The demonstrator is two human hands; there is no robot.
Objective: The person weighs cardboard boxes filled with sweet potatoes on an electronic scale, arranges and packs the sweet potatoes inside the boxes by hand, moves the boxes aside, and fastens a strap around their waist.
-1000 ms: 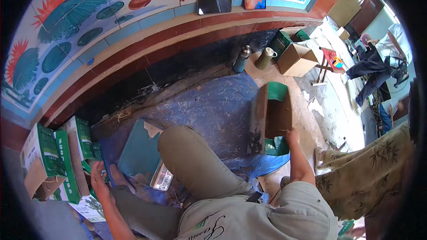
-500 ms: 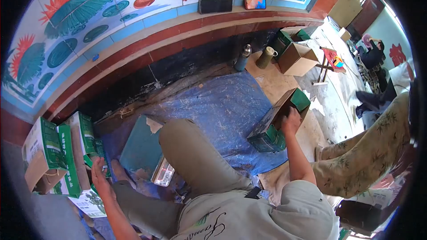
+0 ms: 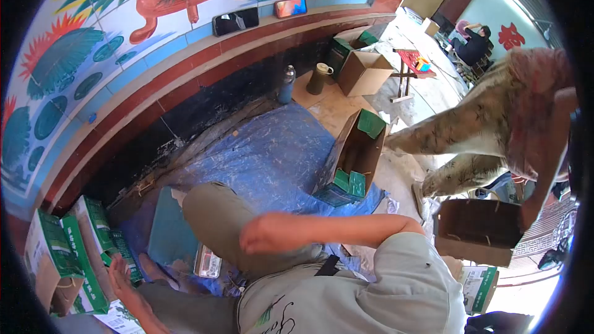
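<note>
My left hand point(image 3: 122, 277) is at the lower left with its fingers stretched out, beside a group of green-and-white cartons point(image 3: 79, 258). It holds nothing that I can see. Smeared by motion, my right hand point(image 3: 266, 233) passes over my bent knee, and its fingers cannot be made out. An open green cardboard box point(image 3: 366, 159) stands on the blue tarp point(image 3: 266, 148) with its flaps folded out, apart from both hands. Left of my knee is a worn teal board or box point(image 3: 170, 226), with a small clear-topped case point(image 3: 209, 263) near it.
A standing person point(image 3: 476, 120) at the right holds an open cardboard box point(image 3: 476, 229). By the tiled wall are a bottle point(image 3: 286, 85), a jug point(image 3: 319, 79) and a brown box point(image 3: 365, 74). Two phones, one dark point(image 3: 236, 21) and one lit point(image 3: 291, 7), rest on the ledge.
My right hand has come out of the green box and swung left over my knee. The view has turned to the right. The standing person's cardboard box has come into sight.
</note>
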